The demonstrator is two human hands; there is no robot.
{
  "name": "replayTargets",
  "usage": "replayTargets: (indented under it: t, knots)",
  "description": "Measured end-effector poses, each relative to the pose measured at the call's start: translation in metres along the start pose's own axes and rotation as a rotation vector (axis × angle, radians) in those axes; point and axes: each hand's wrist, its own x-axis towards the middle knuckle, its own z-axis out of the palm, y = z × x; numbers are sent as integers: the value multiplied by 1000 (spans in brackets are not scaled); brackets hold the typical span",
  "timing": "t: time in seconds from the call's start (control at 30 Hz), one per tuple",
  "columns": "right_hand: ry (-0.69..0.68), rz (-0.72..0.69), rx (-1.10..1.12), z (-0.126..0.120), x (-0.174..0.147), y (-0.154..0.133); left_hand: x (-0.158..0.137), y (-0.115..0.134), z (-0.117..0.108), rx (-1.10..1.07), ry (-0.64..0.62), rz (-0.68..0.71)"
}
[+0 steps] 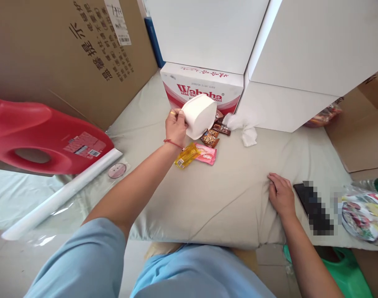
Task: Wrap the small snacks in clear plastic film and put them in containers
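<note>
My left hand (176, 125) is closed on the rim of a white plastic tub (201, 115), which it holds tilted above the cloth-covered surface. Below and beside the tub lie several wrapped snacks: a yellow packet (187, 155), a pink packet (206, 153), a brown cookie packet (210, 138) and a dark brown one (222, 128). Part of that pile is hidden behind the tub. My right hand (281, 194) rests on the cloth at the right, holding nothing, its fingers a little apart, near a blurred-out black object (313, 209).
A Wahaha box (204, 78) and white boxes stand at the back, with crumpled white plastic (243, 128) before them. Left are a red jug (49, 136), a white roll (64, 194) and a large carton (73, 54). A clear bag of colourful packets (364, 215) lies right.
</note>
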Motion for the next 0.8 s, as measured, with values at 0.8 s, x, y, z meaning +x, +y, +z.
replayTargets:
  t: [0.8]
  knots:
    - [-91, 285, 787, -75, 0, -114, -154, -45, 10, -276, -667, -720]
